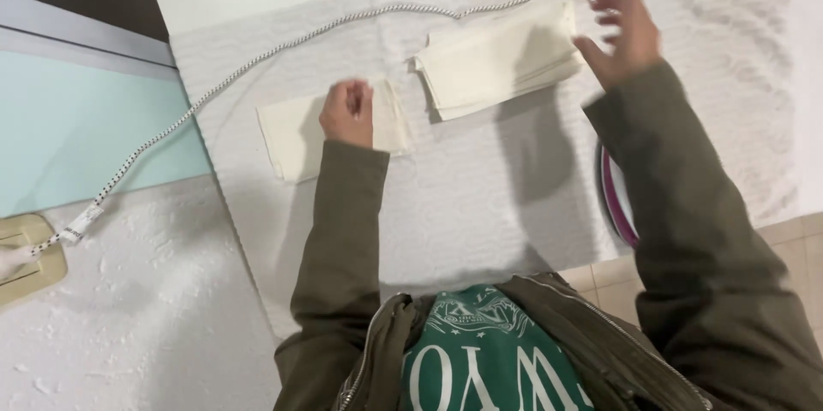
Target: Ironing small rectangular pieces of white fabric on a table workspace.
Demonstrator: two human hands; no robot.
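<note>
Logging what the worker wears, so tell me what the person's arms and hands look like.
Both arms wear long olive-green jacket sleeves reaching the wrists. The left hand and right hand are bare, with no gloves, rings or watch visible. The open jacket has a metal zip, over a green top with white print.

A home ironing corner.
I stood at a towel-padded surface [514, 205] by a textured white wall [129, 308], a braided cord [257, 60] running to its socket [26, 261].

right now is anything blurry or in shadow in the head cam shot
Head view: the right hand is smeared by motion blur; the left hand is sharper; both sleeves cast soft grey shadows on the white towel; no glare.
</note>
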